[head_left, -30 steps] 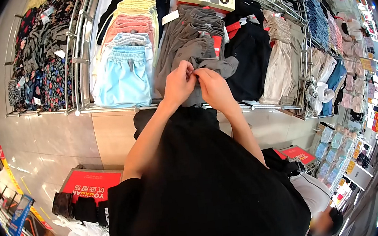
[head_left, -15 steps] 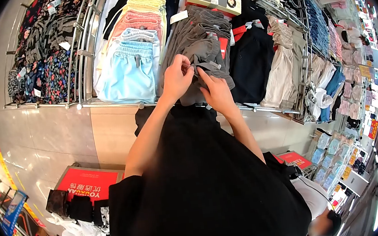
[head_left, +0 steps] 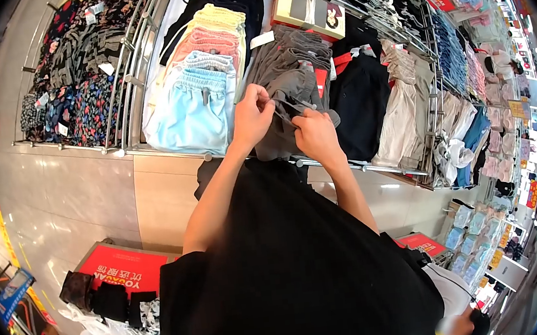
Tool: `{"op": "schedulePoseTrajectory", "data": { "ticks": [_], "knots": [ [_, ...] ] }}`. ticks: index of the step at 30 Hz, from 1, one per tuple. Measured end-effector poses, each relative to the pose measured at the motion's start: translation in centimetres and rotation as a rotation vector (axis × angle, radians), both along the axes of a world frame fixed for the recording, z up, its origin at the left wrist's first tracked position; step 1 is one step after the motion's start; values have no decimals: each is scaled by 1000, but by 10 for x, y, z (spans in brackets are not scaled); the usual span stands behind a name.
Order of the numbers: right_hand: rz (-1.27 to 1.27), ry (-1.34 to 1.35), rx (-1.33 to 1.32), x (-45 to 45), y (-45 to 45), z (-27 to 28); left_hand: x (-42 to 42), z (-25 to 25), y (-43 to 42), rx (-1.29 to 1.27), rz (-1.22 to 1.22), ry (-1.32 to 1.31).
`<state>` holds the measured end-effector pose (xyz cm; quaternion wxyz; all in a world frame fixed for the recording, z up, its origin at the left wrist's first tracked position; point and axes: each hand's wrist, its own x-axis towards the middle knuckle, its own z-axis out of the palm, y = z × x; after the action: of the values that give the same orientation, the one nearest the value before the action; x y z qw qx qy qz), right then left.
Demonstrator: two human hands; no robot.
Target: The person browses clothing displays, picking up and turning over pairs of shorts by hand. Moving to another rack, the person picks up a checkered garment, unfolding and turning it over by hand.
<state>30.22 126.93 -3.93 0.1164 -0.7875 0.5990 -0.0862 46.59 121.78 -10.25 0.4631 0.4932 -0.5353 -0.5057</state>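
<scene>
Garment (head_left: 288,93) — grey, bunched — sits in a closed pinch of left hand (head_left: 253,120) and right hand (head_left: 317,135), near light-blue shorts (head_left: 191,115).

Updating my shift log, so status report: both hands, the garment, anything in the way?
Left hand and right hand closed on grey garment. Garment bunched, fabric running between them. Nothing visibly in the way; light-blue garment lies to the left.

Matt cloth garment (head_left: 282,121), glossy tiled floor (head_left: 75,194)
</scene>
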Motion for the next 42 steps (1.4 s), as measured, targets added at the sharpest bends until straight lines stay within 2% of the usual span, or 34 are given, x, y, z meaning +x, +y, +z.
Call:
{"op": "schedulePoseTrajectory", "data": {
  "ticks": [4,6,7,9,10,13,16,18,20,21,22,24,25,26,28,29,30,31,32,33,36,38,40,42],
  "knots": [
    [-3,133,73,0,4,13,-3,7,7,-6,-17,43],
    [-1,-362,100,1,3,22,-3,16,8,4,-117,4],
    [-4,-363,100,0,3,22,-4,25,9,0,-137,8],
    [-60,-743,178,-2,3,21,-11,32,13,-79,-123,-55],
    [-65,-743,178,-6,3,15,-14,35,15,-161,-105,-118],
    [-401,-1424,624,-21,7,-9,-18,46,19,-282,-115,-168],
    [-348,-1476,699,-30,15,-17,-23,49,28,-403,-135,-200],
    [-398,-1422,722,-30,23,-22,-27,52,34,-524,-200,-210],
    [-305,-998,608,-39,33,-42,-31,56,43,-514,-224,-233],
    [-352,-1110,586,-44,40,-63,-32,57,45,-538,-265,-258],
    [-350,-1106,592,-46,38,-65,-32,58,48,-561,-306,-284],
    [-141,-744,623,-55,31,-71,-31,54,54,-551,-336,-320],
    [-123,-505,403,-72,45,-118,-32,52,58,-547,-356,-342],
    [-119,-506,404,-64,47,-112,-32,51,61,-544,-377,-363],
    [-311,-567,23,-39,47,-88,-32,53,64,-528,-372,-347],
    [-461,-688,60,-58,55,-141,-33,55,64,-515,-363,-331],
    [-456,-688,64,-47,46,-115,-34,56,65,-502,-354,-314],
    [-646,-1160,217,-21,28,-60,-36,56,67,-498,-351,-315],
    [-830,-1633,377,-7,19,-31,-38,54,70,-484,-377,-314],
    [-743,-1748,411,-19,22,-47,-39,54,71,-472,-404,-314],
    [-621,-1781,460,-28,17,-54,-40,55,66,-502,-383,-309],
    [-658,-1846,530,-30,14,-45,-40,52,67,-516,-391,-314],
    [-635,-2014,722,-29,10,-31,-40,50,66,-532,-393,-319],
    [-668,-1929,752,-38,11,-40,-39,50,66,-525,-412,-329]
  ]
}}
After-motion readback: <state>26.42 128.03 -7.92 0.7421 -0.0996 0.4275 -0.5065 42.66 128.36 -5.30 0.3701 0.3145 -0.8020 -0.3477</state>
